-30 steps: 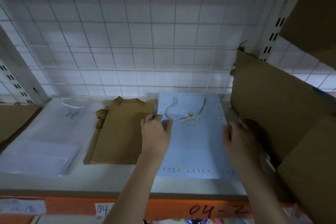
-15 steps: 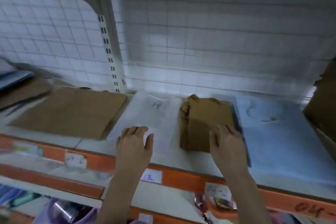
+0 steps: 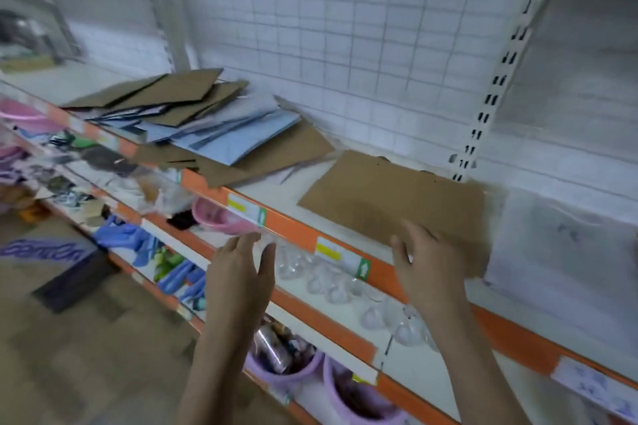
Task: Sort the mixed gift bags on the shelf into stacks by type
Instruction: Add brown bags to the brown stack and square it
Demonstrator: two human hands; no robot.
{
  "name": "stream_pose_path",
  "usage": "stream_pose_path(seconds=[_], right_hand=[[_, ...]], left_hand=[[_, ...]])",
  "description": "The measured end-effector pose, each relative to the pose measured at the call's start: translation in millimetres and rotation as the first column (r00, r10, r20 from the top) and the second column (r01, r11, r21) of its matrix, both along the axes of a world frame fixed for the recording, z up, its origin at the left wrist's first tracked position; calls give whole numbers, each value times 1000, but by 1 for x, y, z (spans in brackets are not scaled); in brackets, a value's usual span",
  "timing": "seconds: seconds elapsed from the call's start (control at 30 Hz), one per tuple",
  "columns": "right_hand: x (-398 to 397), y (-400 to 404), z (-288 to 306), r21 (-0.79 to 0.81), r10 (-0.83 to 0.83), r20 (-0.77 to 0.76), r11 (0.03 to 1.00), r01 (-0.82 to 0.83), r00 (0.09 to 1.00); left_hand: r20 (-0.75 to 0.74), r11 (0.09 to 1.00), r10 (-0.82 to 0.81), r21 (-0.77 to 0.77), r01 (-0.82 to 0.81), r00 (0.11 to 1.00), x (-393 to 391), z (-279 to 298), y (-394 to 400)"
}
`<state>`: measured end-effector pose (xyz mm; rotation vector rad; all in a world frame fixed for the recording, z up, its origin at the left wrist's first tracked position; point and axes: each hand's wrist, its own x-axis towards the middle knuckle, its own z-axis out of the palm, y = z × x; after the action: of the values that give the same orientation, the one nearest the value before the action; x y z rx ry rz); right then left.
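A white wire grid panel [image 3: 345, 45] backs the white shelf [image 3: 276, 190], whose front edge is an orange strip with price labels. A slotted white upright [image 3: 497, 79] rises at the right. Lower shelves hold clear cups [image 3: 321, 276] and purple buckets [image 3: 286, 369]. The floor [image 3: 86, 338] is brownish, the view blurred

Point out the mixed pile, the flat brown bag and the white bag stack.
mixed pile [image 3: 221, 134]: head view, on a blue bag's face.
brown bag [image 3: 390, 197]: head view, middle of its face.
white bag stack [image 3: 559, 252]: head view, top sheet.
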<state>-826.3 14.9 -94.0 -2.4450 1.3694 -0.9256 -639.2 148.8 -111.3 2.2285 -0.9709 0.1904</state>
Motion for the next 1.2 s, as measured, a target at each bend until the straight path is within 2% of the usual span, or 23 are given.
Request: stream_pose_path(seconds=[0.1, 0.23, 0.57, 0.77, 1.0, 1.2], right_hand=[[60, 0, 1, 2, 77, -16, 997, -77, 997], [138, -7, -2, 22, 134, 30, 991, -135, 991], [340, -39, 26, 23, 189, 169, 980, -196, 967], [427, -53, 37, -6, 221, 121, 975, -222, 968], [518, -65, 45, -96, 136, 122, 988, -125, 983], [611, -67, 52, -116, 22, 63, 993, -14, 998]], left_hand=[[-60, 996, 88, 27, -86, 994, 48, -7, 12], [-47, 989, 148, 9, -147, 988, 117, -11, 15], [35, 988, 144, -62, -142, 989, 308, 28, -22], [-16, 986, 162, -42, -162, 987, 388, 21, -36], [-15, 996, 54, -73, -55, 998, 486, 21, -73], [-13, 988, -136, -77, 135, 991, 592, 28, -94]])
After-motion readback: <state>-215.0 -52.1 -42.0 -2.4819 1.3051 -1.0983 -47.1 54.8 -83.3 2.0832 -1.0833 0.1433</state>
